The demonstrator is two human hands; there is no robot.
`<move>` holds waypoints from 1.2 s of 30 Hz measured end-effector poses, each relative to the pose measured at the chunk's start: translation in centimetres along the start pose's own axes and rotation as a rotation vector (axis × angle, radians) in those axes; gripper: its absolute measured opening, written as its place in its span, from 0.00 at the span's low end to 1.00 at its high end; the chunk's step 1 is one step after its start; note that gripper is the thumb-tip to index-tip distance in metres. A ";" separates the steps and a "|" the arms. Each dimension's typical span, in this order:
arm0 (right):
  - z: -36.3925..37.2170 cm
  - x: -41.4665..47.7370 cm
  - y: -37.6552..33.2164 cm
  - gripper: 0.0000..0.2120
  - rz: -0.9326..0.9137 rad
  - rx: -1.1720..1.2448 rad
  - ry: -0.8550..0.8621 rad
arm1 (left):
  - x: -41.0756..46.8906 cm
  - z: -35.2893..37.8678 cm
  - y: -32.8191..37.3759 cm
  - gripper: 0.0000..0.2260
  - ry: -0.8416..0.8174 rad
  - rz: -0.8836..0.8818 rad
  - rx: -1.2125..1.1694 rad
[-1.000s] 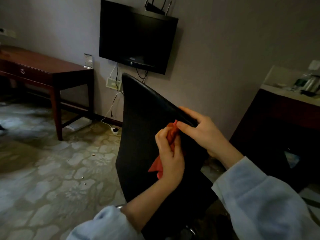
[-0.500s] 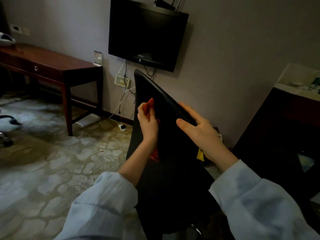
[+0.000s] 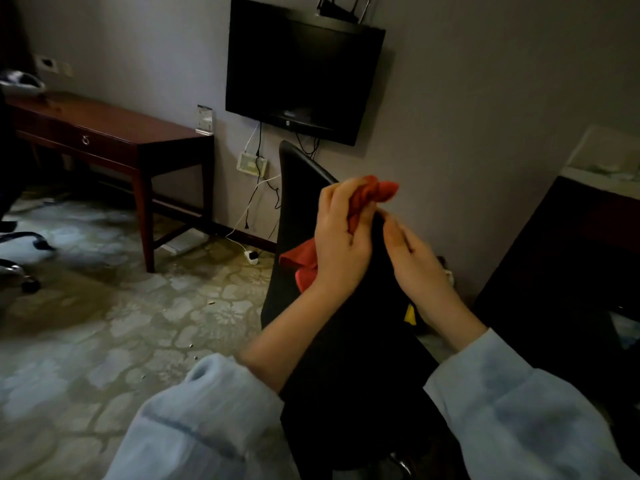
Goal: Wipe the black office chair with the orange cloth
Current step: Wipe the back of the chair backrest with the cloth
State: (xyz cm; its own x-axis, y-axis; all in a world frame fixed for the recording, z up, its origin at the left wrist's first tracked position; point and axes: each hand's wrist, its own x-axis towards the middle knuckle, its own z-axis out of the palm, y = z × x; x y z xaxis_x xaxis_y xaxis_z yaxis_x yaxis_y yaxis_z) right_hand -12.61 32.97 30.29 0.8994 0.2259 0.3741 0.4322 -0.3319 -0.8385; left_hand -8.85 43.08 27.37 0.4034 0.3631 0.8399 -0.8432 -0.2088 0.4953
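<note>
The black office chair (image 3: 304, 209) stands in the middle with its backrest turned edge-on toward me. My left hand (image 3: 341, 240) is shut on the bunched orange cloth (image 3: 369, 195) and presses it against the upper edge of the backrest. A loose end of the cloth hangs below my palm over the chair's left face. My right hand (image 3: 414, 261) grips the same edge just to the right, its fingertips almost touching the cloth. The chair's seat and base are hidden under my arms.
A wooden desk (image 3: 114, 133) stands at the left wall. A dark TV (image 3: 301, 74) hangs behind the chair, with cables and a plug block (image 3: 252, 258) on the floor beneath. A dark cabinet (image 3: 568, 265) is close on the right, another chair's base (image 3: 20, 268) far left.
My left hand has carried the cloth from the backrest's left face up and right along its top edge, next to my right hand. My right hand has stayed on the edge.
</note>
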 end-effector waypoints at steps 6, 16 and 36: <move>0.5 -2.3 1.6 0.17 -0.092 0.113 0.024 | -3.7 -0.8 -6.1 0.13 0.155 -0.395 -0.059; -0.6 -3.6 2.9 0.15 -0.108 0.190 0.102 | -14.4 2.6 0.5 0.12 0.022 -0.195 0.002; 0.4 -7.4 6.7 0.34 -0.122 0.040 0.211 | -17.8 1.7 -0.9 0.14 -0.049 -0.342 0.017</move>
State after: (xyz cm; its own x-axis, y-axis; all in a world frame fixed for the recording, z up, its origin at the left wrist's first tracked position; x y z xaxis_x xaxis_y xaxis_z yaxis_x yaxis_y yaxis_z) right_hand -16.43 29.47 21.74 0.8362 0.0641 0.5447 0.5393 -0.2767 -0.7953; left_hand -14.70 35.29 12.38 0.6784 0.3711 0.6341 -0.6506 -0.0978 0.7531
